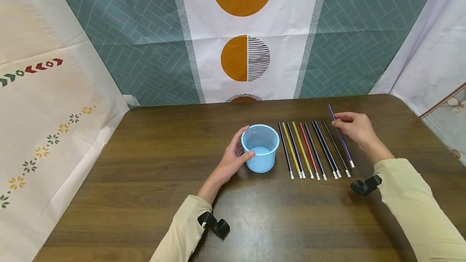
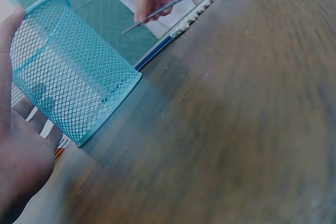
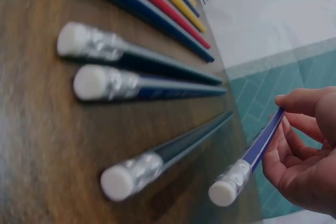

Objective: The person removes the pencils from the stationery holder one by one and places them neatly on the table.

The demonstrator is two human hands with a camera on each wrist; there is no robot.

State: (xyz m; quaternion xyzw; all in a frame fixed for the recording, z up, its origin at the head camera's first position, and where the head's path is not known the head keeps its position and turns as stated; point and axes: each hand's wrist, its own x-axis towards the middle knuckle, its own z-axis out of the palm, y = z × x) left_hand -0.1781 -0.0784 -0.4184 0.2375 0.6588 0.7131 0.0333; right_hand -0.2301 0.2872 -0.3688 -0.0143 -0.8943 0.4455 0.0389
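Note:
A light blue mesh pencil cup [image 1: 263, 161] stands upright on the table with its mouth open upward. My left hand [image 1: 233, 157] holds it from the left, thumb on the near side and fingers around the far side; the mesh wall [image 2: 79, 66] fills much of the left wrist view. At the right end of a row of pencils, my right hand [image 1: 358, 130] pinches a purple-blue pencil [image 1: 344, 146] between thumb and fingers. Its white eraser [image 3: 222, 193] points toward me, and the pencil is tilted off the tabletop in the right wrist view. Beside it lies a dark pencil [image 1: 337, 151].
Several pencils lie side by side between the cup and my right hand, among them a red pencil [image 1: 308, 148] and a yellow pencil [image 1: 292, 148], erasers toward me. The brown wooden table [image 1: 153, 153] ends at a patterned cloth [image 1: 145, 43] behind.

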